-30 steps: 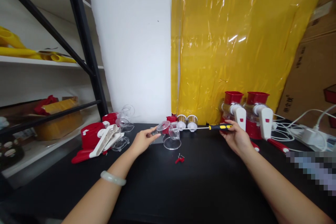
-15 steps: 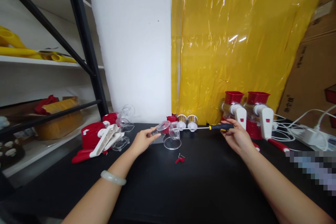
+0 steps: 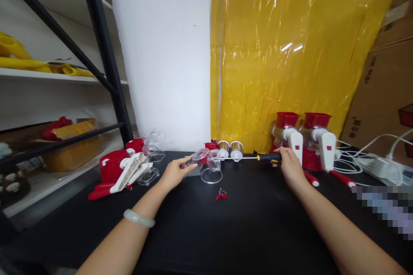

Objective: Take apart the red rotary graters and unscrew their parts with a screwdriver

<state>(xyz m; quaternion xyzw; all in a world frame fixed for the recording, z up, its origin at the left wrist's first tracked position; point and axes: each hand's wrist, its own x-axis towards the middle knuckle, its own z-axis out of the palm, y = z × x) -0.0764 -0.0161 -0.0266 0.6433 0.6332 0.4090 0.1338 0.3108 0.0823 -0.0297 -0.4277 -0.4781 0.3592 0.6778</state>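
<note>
My left hand (image 3: 176, 172) pinches the left end of a clear plastic grater housing (image 3: 211, 175), which lies on its side just above the black table. Around the handle of a screwdriver (image 3: 268, 157), black and yellow, my right hand (image 3: 290, 167) is closed. The screwdriver is level, and its shaft points left to the housing's right-hand opening; where the tip sits I cannot make out. Small red parts with metal screws (image 3: 221, 196) lie on the table in front of the housing. Behind it stand two white-ended grater drums (image 3: 236, 150) and a red part (image 3: 211, 145).
Two red and white rotary graters (image 3: 318, 142) stand at the right, beside white cables (image 3: 346, 161) and a power strip (image 3: 383, 167). Red bases with white crank arms (image 3: 129, 174) and clear housings (image 3: 155, 150) lie at the left. A black-framed shelf (image 3: 106, 60) rises there.
My right hand has changed its hold on the screwdriver handle, from fingertips to a fuller wrap. The left hand and the clear housing look the same.
</note>
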